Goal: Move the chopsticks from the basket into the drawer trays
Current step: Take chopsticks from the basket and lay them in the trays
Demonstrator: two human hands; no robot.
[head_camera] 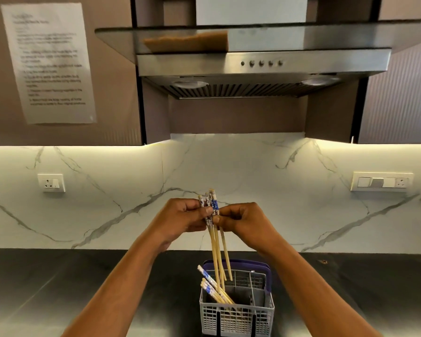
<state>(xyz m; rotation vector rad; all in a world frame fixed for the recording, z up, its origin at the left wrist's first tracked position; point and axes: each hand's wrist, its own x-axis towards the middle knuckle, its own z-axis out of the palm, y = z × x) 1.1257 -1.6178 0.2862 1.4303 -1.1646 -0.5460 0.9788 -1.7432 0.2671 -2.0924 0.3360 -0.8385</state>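
Note:
A grey plastic cutlery basket (236, 319) with a purple handle stands on the dark counter at the bottom centre. Several chopsticks (213, 289) with blue-and-white patterned tops lean inside it toward the left. Above the basket I hold a bunch of chopsticks (216, 249) upright, their tips hanging down just over the basket's rim. My left hand (182, 218) and my right hand (243, 221) both pinch the patterned top ends of this bunch, thumbs meeting in the middle. No drawer or tray is in view.
The dark counter (58, 288) runs left and right of the basket. Behind it rises a white marble backsplash with a socket (51, 182) at left and a switch plate (381, 181) at right. A steel range hood (260, 66) hangs overhead; a printed sheet (49, 62) is stuck on the cabinet.

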